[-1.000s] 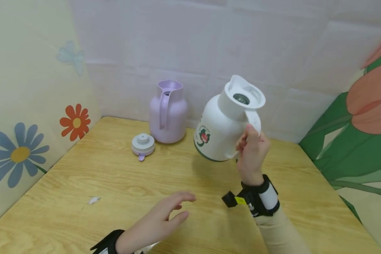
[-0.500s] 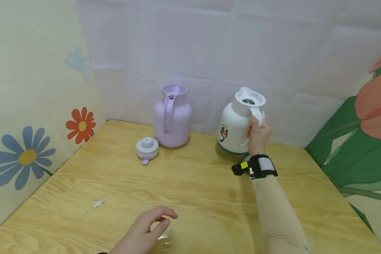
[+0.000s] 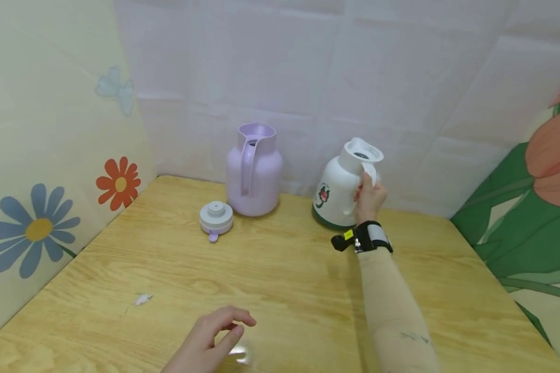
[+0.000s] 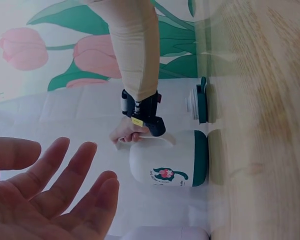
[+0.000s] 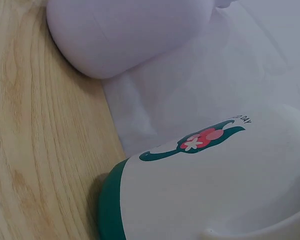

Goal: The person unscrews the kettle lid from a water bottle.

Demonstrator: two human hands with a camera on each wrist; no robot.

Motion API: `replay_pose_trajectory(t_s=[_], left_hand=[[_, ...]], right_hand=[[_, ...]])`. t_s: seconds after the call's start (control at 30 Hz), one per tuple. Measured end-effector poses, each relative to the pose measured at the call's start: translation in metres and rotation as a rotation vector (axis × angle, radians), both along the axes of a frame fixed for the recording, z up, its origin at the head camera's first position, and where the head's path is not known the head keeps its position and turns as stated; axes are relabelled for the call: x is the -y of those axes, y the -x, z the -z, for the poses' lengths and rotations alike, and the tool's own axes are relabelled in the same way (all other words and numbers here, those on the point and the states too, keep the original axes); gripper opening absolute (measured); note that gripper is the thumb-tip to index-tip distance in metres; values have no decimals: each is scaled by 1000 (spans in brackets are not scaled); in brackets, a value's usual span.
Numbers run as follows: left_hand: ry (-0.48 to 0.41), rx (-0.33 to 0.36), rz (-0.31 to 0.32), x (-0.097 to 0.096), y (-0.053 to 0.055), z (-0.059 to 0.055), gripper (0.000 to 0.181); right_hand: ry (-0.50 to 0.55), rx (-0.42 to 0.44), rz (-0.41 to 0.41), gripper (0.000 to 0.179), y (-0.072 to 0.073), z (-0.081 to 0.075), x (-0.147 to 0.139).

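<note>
My right hand [image 3: 369, 201] grips the handle of a white thermos jug [image 3: 339, 181] with a green base and a flower print. It leans a little in the head view, its base right at the tabletop near the back wall. Its mouth is uncovered. A green lid with a pale threaded stopper [image 4: 202, 102] stands beside the jug in the left wrist view; my right forearm hides it from the head camera. My left hand [image 3: 211, 334] hovers over the front of the table, fingers loosely bent and holding nothing.
A lilac thermos jug [image 3: 254, 178], also uncovered, stands left of the white one. In front of it lies a grey-and-lilac lid [image 3: 217, 217], stopper upward. A small white scrap or worn mark [image 3: 142, 299] shows on the wooden table [image 3: 270, 280]. Printed cloth walls border it.
My right hand has carried the white jug back and lowered it to the tabletop, bringing it closer to upright. My left hand has drawn back toward the front edge.
</note>
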State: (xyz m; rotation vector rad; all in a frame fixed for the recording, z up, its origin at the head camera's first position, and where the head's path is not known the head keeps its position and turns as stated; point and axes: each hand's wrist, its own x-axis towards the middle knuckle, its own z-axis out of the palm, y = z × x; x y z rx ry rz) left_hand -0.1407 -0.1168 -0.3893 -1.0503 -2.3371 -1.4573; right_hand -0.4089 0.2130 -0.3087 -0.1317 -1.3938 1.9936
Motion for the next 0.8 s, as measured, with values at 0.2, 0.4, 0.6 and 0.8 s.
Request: replay_pose_trajectory(t_s=[0.2,0.4,0.6,0.8], left_hand=[[4,37,-23,1,-2,1,19],[-21,23,-1,0,-4,5,19],[-23,55,41,-3,-4,12,18],[-23,49,63,-5,-2,15,17]], right_hand=[[-89,46,23,39,3,0,-1],[-103,72,-13,37,4,-4,-1],[-116,95,-93,39,3,-6,-1],[-139,137,-179,36,2,-12,-5]])
